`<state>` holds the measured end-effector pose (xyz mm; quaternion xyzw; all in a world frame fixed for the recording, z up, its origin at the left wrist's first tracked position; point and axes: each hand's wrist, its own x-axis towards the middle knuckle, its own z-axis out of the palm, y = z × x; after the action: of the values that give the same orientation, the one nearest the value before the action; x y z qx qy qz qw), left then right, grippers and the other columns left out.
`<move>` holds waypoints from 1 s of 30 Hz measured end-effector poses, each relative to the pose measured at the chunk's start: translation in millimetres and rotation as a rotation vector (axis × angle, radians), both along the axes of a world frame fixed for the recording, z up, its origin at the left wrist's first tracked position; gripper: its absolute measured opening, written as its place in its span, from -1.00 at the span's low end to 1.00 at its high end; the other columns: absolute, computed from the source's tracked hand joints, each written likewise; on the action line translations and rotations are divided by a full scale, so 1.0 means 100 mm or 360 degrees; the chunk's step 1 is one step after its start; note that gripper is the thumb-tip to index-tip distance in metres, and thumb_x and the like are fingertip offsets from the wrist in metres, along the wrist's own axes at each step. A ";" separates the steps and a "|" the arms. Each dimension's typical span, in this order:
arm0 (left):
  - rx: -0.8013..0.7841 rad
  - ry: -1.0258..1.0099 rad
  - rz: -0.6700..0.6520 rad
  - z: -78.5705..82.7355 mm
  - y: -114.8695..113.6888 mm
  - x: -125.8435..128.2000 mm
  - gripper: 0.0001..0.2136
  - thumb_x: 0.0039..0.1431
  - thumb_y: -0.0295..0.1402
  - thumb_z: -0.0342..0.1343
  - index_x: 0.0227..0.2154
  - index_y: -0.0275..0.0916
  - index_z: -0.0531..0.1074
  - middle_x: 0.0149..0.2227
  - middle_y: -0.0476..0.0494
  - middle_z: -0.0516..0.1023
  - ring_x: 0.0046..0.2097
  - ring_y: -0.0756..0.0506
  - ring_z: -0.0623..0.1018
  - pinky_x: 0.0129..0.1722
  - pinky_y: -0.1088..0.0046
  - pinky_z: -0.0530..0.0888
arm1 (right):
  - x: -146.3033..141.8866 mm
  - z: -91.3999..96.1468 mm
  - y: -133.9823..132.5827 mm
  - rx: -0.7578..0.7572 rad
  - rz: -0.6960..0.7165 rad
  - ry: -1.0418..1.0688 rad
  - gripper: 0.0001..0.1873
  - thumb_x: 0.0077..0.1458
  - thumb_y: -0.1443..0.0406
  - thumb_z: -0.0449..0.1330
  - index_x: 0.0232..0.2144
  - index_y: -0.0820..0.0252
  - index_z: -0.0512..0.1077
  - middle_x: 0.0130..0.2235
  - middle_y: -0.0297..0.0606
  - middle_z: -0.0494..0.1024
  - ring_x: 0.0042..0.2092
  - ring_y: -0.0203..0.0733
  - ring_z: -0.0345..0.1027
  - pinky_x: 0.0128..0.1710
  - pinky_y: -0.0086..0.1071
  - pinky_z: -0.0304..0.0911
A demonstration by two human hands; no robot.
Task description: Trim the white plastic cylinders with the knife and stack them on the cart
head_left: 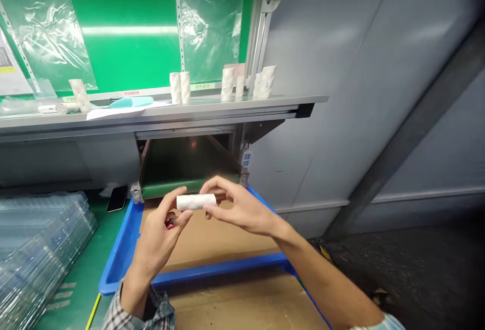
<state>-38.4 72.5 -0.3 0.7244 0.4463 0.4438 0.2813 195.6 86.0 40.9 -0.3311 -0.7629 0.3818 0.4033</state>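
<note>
Your right hand (pixel 238 209) is closed around the right end of a white cylinder (pixel 196 201), with the thumb and fingers pinching it from opposite sides. Your left hand (pixel 159 236) is half closed just beside the cylinder's left end, its fingers curled around a small pink-and-black object (pixel 170 221), too hidden to identify.

The cylinder is held in the air between your hands. Its long axis lies almost level across your view, rising slightly to the right.

Below your hands sits a blue tray (pixel 121 264) lined with brown cardboard (pixel 215 241). To its left are a stack of clear plastic trays (pixel 41 249) and a dark phone (pixel 116 198) on a green mat (pixel 78 279). Ahead, a metal shelf (pixel 162 113) carries more white cylinders (pixel 180 87), some standing upright, beside a teal object (pixel 131 101).
</note>
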 end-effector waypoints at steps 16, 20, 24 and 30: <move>0.0227 -0.0023 0.0098 0.06 -0.13 0.02 -0.60 0.36 0.01 0.21 0.04 -0.17 0.62 -0.18 -0.12 0.64 -0.41 -0.02 0.37 -0.39 0.47 0.37 | -0.03 -0.23 -0.20 -0.0057 -0.0140 0.0444 -0.63 0.21 0.04 0.42 0.03 -0.05 0.60 -0.19 -0.33 0.74 -0.12 -0.07 0.66 0.03 -0.18 0.56; 0.0140 -0.0098 0.0091 0.04 -0.14 0.04 -0.59 0.37 0.00 0.20 0.08 -0.17 0.59 -0.17 -0.12 0.63 -0.36 -0.04 0.40 -0.37 0.47 0.35 | -0.02 -0.23 -0.19 0.0023 -0.0156 0.0436 -0.63 0.20 0.06 0.43 0.02 -0.03 0.63 -0.05 -0.30 0.73 -0.02 -0.06 0.64 0.11 -0.17 0.55; 0.0140 -0.0109 0.0061 0.04 -0.15 0.05 -0.63 0.37 -0.04 0.22 0.06 -0.17 0.59 -0.12 -0.11 0.63 -0.38 -0.01 0.37 -0.38 0.47 0.34 | -0.01 -0.25 -0.19 -0.0038 -0.0126 0.0442 -0.56 0.21 0.06 0.43 0.11 -0.02 0.58 0.01 -0.27 0.72 0.05 -0.04 0.63 0.18 -0.13 0.53; 0.0136 -0.0107 0.0043 0.07 -0.16 0.05 -0.68 0.38 -0.11 0.23 0.06 -0.15 0.58 -0.17 -0.07 0.60 -0.39 0.00 0.38 -0.38 0.50 0.35 | -0.01 -0.27 -0.18 -0.0098 -0.0119 0.0446 -0.56 0.18 0.06 0.45 0.05 0.05 0.59 0.01 -0.24 0.72 0.06 -0.02 0.64 0.20 -0.13 0.52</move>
<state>-33.4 56.5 6.4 0.7144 0.4270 0.4901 0.2590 194.9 67.8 13.9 -0.3149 -0.6741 0.4323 0.5095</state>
